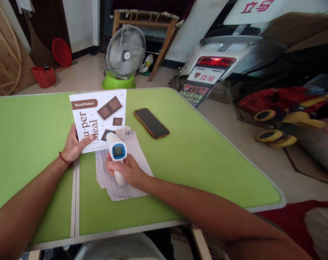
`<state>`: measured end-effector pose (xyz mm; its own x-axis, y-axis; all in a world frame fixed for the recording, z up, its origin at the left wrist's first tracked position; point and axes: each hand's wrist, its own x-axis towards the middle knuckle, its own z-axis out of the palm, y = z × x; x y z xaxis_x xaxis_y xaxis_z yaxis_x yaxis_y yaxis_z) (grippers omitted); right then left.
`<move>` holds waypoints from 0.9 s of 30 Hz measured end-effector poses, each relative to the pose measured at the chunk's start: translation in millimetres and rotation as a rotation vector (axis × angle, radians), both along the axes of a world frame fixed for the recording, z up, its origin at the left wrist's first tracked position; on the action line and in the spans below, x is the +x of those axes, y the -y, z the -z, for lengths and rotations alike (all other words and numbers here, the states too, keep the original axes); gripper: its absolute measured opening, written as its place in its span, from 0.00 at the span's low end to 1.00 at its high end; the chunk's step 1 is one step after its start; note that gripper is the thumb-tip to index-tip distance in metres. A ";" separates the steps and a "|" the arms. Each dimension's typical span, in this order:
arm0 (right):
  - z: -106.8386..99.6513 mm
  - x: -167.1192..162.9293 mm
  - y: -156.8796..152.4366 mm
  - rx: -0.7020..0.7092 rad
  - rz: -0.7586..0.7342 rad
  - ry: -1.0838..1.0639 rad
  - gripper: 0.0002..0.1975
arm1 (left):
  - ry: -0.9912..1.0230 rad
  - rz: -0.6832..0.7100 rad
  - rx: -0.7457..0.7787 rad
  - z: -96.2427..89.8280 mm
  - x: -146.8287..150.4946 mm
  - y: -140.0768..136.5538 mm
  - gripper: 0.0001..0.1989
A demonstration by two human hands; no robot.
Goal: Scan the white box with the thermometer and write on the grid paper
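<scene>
My left hand [75, 145] grips the lower left corner of a white NutriMotion box [100, 117] with brown squares printed on it, holding it upright on the green table [207, 159]. My right hand [126, 170] is closed around the handle of a white and blue infrared thermometer [116, 150], whose nose points at the box front. A printed paper sheet [131, 187] lies under my right hand. A red cord circles my left wrist.
A dark phone in a brown case [151, 123] lies flat to the right of the box. Beyond the table stand a floor fan [125, 50], a wooden rack, a red bin and a white scooter [220, 54]. Red and yellow toys lie on the floor at right.
</scene>
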<state>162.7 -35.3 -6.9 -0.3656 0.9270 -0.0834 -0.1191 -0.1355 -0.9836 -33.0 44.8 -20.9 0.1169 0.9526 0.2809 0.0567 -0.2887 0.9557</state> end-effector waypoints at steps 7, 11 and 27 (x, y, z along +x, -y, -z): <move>0.8 1.2 -0.5 0.013 -0.016 0.002 0.06 | 0.013 0.018 -0.001 -1.7 0.7 0.8 0.34; -0.8 1.1 0.3 0.005 -0.017 0.001 0.08 | 0.010 0.013 0.007 -1.9 0.8 1.0 0.33; 4.0 2.7 0.6 -0.012 -0.005 0.000 0.06 | 0.019 0.011 0.004 1.2 -0.2 0.0 0.32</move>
